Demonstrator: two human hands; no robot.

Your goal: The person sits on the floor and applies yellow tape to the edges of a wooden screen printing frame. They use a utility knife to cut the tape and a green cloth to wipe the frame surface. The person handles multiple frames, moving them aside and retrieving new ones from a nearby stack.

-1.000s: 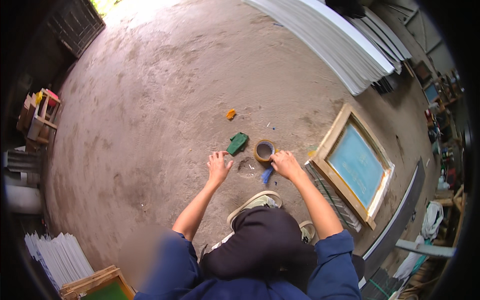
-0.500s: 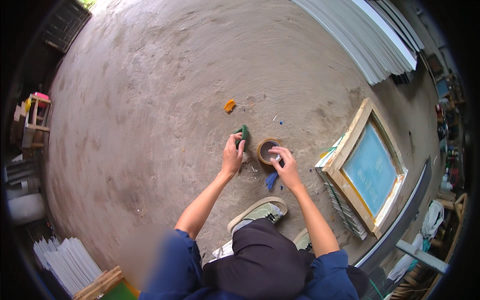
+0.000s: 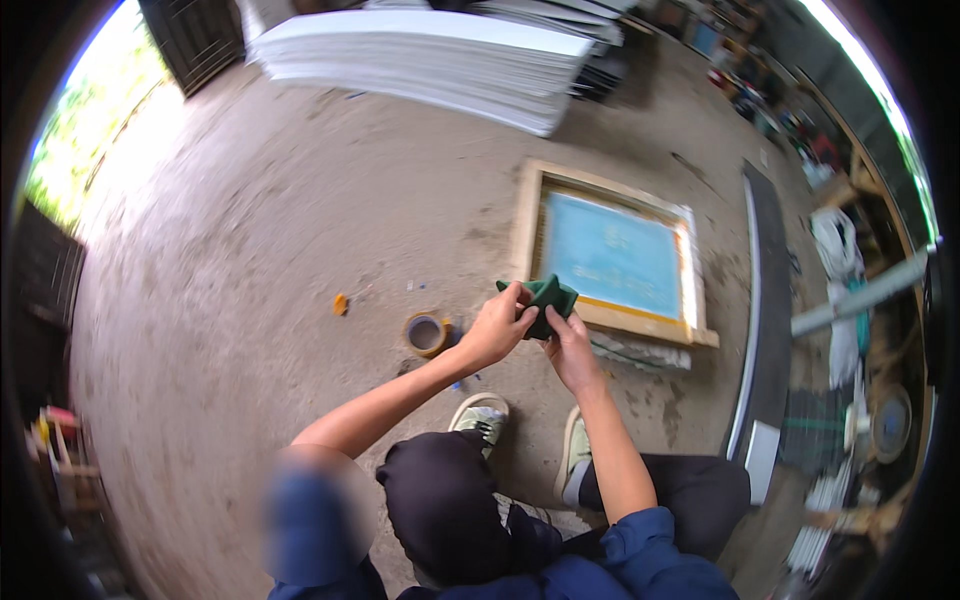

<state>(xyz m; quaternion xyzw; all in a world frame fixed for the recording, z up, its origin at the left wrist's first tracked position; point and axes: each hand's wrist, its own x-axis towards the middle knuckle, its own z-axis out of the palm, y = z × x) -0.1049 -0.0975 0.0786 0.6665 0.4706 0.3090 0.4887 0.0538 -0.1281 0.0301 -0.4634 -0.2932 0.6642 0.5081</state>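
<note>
A dark green piece with folded, pointed edges is held up between both hands; whether it is cloth or sheet plastic I cannot tell. My left hand pinches it from the left, fingers bent against its edge. From below and the right, my right hand grips it with the thumb on top. Just beyond it lies a wooden-framed printing screen with blue mesh, stacked on other flat things. On the concrete floor left of my hands rests a roll of brown tape, touched by neither hand.
An orange scrap lies left of the tape roll. A tall stack of white sheets fills the far side. At the right are a long dark board and cluttered shelving. My shoes are close below my hands.
My view has swung to the right. The left hand has brought the green piece over to the framed screen. My right hand has left the tape roll and taken hold of the green piece too.
</note>
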